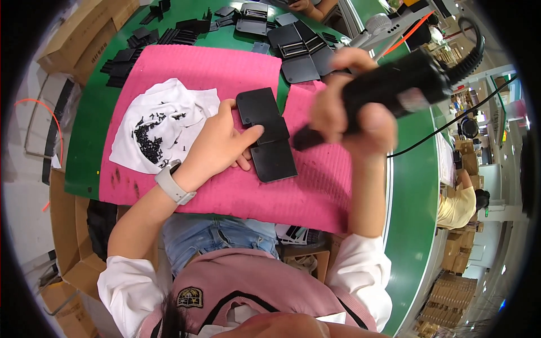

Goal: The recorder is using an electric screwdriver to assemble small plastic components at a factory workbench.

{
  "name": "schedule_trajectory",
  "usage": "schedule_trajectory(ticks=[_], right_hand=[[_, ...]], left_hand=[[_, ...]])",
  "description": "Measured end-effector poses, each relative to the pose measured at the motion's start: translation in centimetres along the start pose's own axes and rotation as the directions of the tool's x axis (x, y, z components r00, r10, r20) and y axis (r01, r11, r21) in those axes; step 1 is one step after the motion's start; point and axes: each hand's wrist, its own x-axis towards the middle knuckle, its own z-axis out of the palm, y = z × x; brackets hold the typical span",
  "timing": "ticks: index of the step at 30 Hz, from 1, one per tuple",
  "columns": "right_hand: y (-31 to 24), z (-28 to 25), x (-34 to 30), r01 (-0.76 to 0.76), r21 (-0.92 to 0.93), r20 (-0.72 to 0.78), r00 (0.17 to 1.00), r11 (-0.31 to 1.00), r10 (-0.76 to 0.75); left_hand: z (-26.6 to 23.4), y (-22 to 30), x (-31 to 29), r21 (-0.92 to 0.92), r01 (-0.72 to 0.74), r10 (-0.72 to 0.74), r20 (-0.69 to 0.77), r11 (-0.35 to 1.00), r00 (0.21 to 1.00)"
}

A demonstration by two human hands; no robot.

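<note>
My left hand (228, 139) grips the left edge of a flat black plastic part (273, 160) with its thumb on top. This part is made of joined panels and lies on a pink foam mat (208, 62). In my right hand (360, 110), blurred by motion, is a black electric screwdriver (403, 84). Its tip points down and left, just right of the plastic part; whether it touches cannot be told. Left of my left hand, a white cloth (189, 101) is spread on the mat with a heap of small black screws (149, 141) on it.
More black plastic parts (298, 50) lie along the back of the green table (408, 186). A cord (476, 48) runs from the screwdriver. Cardboard boxes (79, 42) stand at the left. Another person's hand (301, 5) shows at the far edge, and a person (459, 205) is at the right.
</note>
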Motion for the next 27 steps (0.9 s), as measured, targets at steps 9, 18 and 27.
schedule_trajectory(ticks=[9,18,27], right_hand=[[1.4,-9.6,-14.0,-0.526,-0.828,-0.531,0.847,-0.193,-0.028],[-1.3,3.0,-2.0,0.303,-0.948,0.29,0.948,-0.093,0.128],[1.2,3.9,-1.1,0.079,-0.822,0.117,0.993,0.564,0.031]], left_hand=[[3.0,-1.2,-1.8,-0.046,-0.241,0.24,-0.008,0.97,0.971],[1.9,2.8,-4.4,0.525,-0.595,0.652,0.097,0.608,0.752],[-2.9,2.5,-5.2,0.564,-0.613,0.832,-0.41,0.554,0.374]])
